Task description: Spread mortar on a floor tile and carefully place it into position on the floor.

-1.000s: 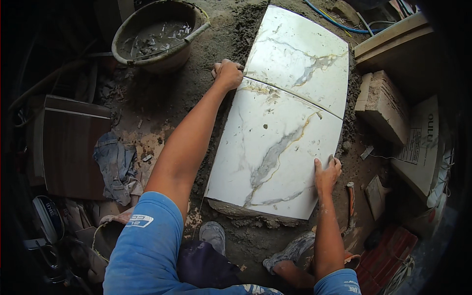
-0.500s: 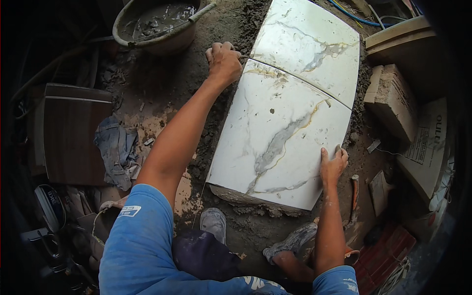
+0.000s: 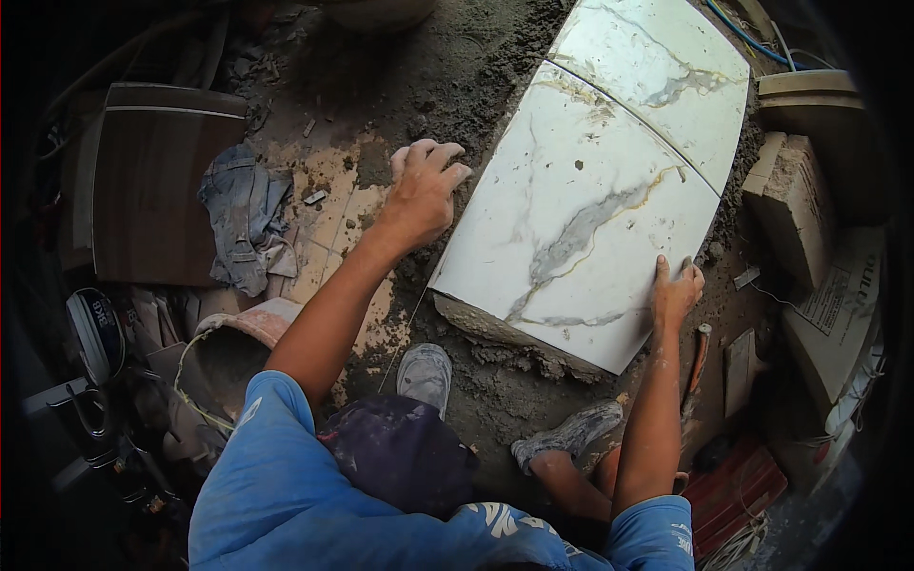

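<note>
A white marble-look tile (image 3: 562, 228), veined grey and gold, lies on a thick bed of wet mortar (image 3: 514, 347). Its far edge meets a second tile (image 3: 657, 67) along a narrow dark joint. My right hand (image 3: 678, 295) grips the near tile's right edge, thumb on the face and fingers at the side. Off the left edge, above the grey mortar, my left hand (image 3: 426, 195) hovers with bent, separated fingers; nothing shows in it. A thin string (image 3: 405, 338) runs from near the tile's lower left corner toward my shoe.
A mortar-smeared bucket (image 3: 262, 328) lies tipped at my left, near a crumpled cloth (image 3: 243, 219) and dark brown panel (image 3: 167, 190). To the right are stacked blocks (image 3: 795, 205), a cardboard box (image 3: 838, 314) and an orange-handled tool (image 3: 700, 357). A basin (image 3: 376, 11) shows at the far edge.
My left hand has come away from the tile joint, back toward me, its fingers spreading. My right hand stays at the tile's edge. The view has shifted, leaving only the mortar basin's bottom visible.
</note>
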A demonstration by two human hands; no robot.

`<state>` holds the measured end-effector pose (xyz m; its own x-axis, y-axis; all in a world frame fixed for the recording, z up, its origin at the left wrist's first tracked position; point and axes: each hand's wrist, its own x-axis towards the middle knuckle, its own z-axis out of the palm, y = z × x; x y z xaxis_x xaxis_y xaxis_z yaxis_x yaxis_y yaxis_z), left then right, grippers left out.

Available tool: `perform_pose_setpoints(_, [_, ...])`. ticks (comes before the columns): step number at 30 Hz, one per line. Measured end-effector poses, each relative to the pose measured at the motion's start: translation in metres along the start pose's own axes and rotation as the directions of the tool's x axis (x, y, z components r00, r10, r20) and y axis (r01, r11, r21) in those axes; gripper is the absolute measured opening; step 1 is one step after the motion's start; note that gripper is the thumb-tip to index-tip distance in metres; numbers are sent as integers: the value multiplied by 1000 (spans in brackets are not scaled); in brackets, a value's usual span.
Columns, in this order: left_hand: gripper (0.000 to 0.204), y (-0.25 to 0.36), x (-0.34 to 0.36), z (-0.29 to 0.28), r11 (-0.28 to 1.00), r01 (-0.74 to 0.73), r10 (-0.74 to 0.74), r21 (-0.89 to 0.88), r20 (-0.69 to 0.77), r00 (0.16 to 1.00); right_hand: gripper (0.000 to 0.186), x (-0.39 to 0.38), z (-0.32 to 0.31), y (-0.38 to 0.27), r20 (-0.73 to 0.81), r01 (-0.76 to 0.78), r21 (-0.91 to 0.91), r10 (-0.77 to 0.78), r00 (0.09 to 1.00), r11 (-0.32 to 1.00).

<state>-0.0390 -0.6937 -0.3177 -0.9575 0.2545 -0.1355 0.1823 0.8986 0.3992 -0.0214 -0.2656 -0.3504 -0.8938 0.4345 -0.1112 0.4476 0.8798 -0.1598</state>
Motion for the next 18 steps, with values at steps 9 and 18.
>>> perform_pose_setpoints(9, [28, 0, -62, 3, 999, 15, -16, -48, -24, 1000, 69, 2, 5, 7, 9, 24, -35, -23, 1000, 999])
perform_pose_setpoints(18, [39, 31, -99, 25, 989, -139, 138, -54, -26, 990, 66, -47, -18, -38, -33, 172, -124, -178, 984, 977])
